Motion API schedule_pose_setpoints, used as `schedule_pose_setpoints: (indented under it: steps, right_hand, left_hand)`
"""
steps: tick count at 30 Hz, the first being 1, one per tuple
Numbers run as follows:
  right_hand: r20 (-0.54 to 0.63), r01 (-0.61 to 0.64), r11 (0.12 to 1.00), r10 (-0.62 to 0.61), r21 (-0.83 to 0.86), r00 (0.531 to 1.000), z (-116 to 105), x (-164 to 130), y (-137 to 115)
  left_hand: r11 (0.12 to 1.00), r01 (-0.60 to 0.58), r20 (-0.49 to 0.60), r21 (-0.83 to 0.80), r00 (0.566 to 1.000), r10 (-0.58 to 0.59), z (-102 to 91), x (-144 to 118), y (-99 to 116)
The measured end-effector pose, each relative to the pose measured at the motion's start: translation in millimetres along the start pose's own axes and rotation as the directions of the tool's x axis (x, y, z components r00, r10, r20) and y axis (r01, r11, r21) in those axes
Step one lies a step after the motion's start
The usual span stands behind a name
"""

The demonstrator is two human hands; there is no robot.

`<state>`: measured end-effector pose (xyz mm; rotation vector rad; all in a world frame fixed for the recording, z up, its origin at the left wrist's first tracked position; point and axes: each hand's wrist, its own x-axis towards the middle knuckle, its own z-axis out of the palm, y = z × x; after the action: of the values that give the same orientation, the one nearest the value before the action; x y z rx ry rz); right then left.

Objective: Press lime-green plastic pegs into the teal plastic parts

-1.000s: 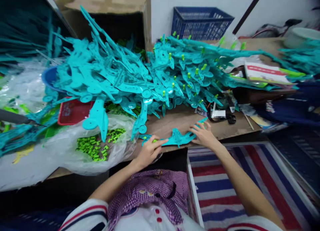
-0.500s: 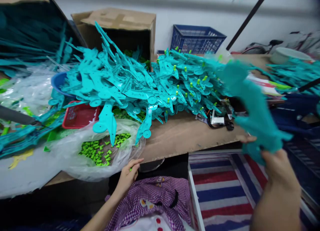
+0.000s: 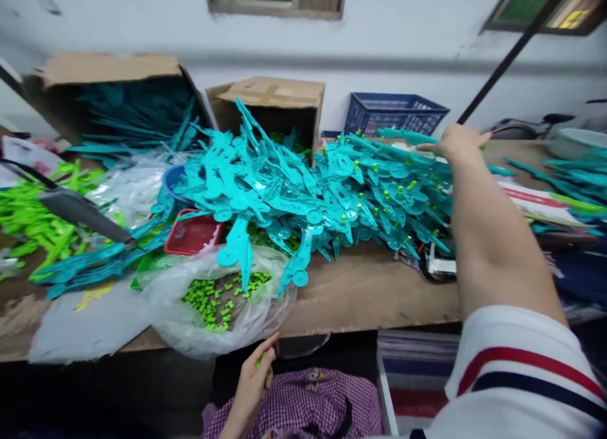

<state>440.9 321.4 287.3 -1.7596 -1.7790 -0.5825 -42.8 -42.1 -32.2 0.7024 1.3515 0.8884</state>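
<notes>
Pegged teal parts [image 3: 391,189] lie beside bare-looking parts [image 3: 232,193], the left hand's [image 3: 255,372] fingers clamping a green peg [image 3: 260,361], the right hand's [image 3: 458,143] apart.

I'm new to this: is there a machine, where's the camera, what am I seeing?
No machine is handling things here, only a person's two bare hands. All the pictures come from one camera on that person's head, looking forward and down. On the table lies a big heap of turquoise parts. Nearer the person, small green pieces lie in a clear plastic bag, with a red tray behind it. The left hand, by the table's near edge, holds something green. The right hand is at the heap's right end; whether it grips anything is unclear.
</notes>
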Motion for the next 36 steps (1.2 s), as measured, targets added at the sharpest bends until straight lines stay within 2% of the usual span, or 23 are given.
schedule_pose_setpoints:
  steps: [1, 2, 3, 4, 6, 8, 9, 11, 14, 16, 18, 21, 23, 24, 27, 29, 31, 34, 36]
  right_hand:
    - [-0.009, 0.004, 1.000, -0.004, 0.007, 1.000, 1.7, -2.0, -8.1]
    - [-0.012, -0.058, 0.998, 0.058, -0.019, 0.998, 1.3, -6.8, -20.9]
    - [-0.029, -0.134, 0.989, 0.132, -0.059, 0.991, -0.4, -14.3, -38.5]
    - [-0.060, -0.148, 0.986, 0.144, -0.075, 0.988, -2.0, -24.6, -60.4]
    - [-0.091, -0.029, 0.999, 0.028, -0.018, 0.995, -0.4, -52.7, -113.3]
    - [0.045, 0.190, 0.958, -0.204, 0.214, 0.978, 10.7, -88.2, -169.2]
    - [0.160, 0.254, 0.897, -0.328, 0.360, 0.931, 19.0, -106.7, -195.3]
    - [0.270, 0.205, 0.831, -0.386, 0.518, 0.882, 36.3, -140.3, -241.8]
    - [0.302, 0.065, 0.796, -0.302, 0.602, 0.904, 53.9, -171.0, -303.1]
    - [0.266, 0.085, 0.758, -0.329, 0.647, 0.906, 62.2, -173.8, -343.4]
    - [0.230, 0.132, 0.762, -0.350, 0.634, 0.908, 74.9, -164.0, -381.4]
    - [0.337, 0.101, 0.836, -0.324, 0.540, 0.884, 104.1, -139.1, -419.5]
    - [0.375, 0.072, 0.858, -0.296, 0.509, 0.878, 121.8, -125.6, -425.2]
    - [0.342, 0.072, 0.853, -0.283, 0.517, 0.896, 127.4, -121.3, -422.3]
    - [0.112, 0.147, 0.799, -0.258, 0.583, 0.960, 124.9, -118.8, -400.1]
    - [-0.021, 0.215, 0.770, -0.253, 0.601, 0.967, 107.6, -125.0, -382.1]
    - [-0.111, 0.219, 0.758, -0.191, 0.615, 0.975, 82.9, -137.9, -363.1]
    - [-0.156, 0.076, 0.732, 0.042, 0.677, 0.987, 45.3, -173.5, -321.4]
    - [-0.086, -0.095, 0.663, 0.235, 0.742, 0.968, 25.0, -209.9, -276.3]
  left_hand:
    - [1.000, 0.005, -0.006, -0.005, 1.000, -0.005, -3.1, 0.7, -1.2]
    - [1.000, 0.016, -0.005, -0.008, 1.000, -0.016, -5.4, 1.7, -2.0]
    - [0.999, 0.030, -0.001, -0.010, 1.000, -0.030, -6.7, 3.2, -2.3]
    - [0.999, 0.046, 0.008, -0.011, 0.999, -0.046, -7.1, 4.9, -2.1]
    - [0.997, 0.081, 0.036, -0.016, 0.996, -0.080, -6.5, 8.1, 0.4]
    - [0.994, 0.107, 0.074, -0.027, 0.992, -0.104, -5.9, 9.3, 6.7]
    - [0.993, 0.108, 0.093, -0.040, 0.990, -0.104, -6.5, 8.7, 11.7]
    - [0.992, 0.087, 0.106, -0.093, 0.991, -0.077, -10.1, 5.3, 25.5]
    - [0.978, 0.016, 0.041, -0.207, 0.999, -0.007, -18.8, -0.3, 54.5]
    - [0.961, -0.058, -0.025, -0.271, 0.998, 0.054, -22.6, 1.2, 77.5]
    - [0.937, -0.157, -0.076, -0.311, 0.987, 0.141, -22.8, 8.9, 100.9]
    - [0.892, -0.284, -0.106, -0.352, 0.959, 0.263, -19.3, 26.9, 129.0]
    - [0.865, -0.327, -0.104, -0.381, 0.945, 0.311, -18.5, 36.9, 138.1]
    - [0.856, -0.336, -0.097, -0.394, 0.941, 0.324, -19.0, 40.3, 139.0]
    - [0.863, -0.307, -0.054, -0.401, 0.948, 0.313, -20.4, 43.4, 128.2]
    - [0.884, -0.260, -0.012, -0.388, 0.961, 0.277, -17.8, 40.4, 114.3]
    - [0.905, -0.201, 0.034, -0.376, 0.973, 0.230, -11.6, 34.0, 99.4]
    - [0.929, -0.089, 0.131, -0.360, 0.981, 0.145, -0.4, 20.2, 79.7]
    - [0.939, -0.002, 0.216, -0.345, 0.973, 0.081, 4.0, 10.5, 68.6]
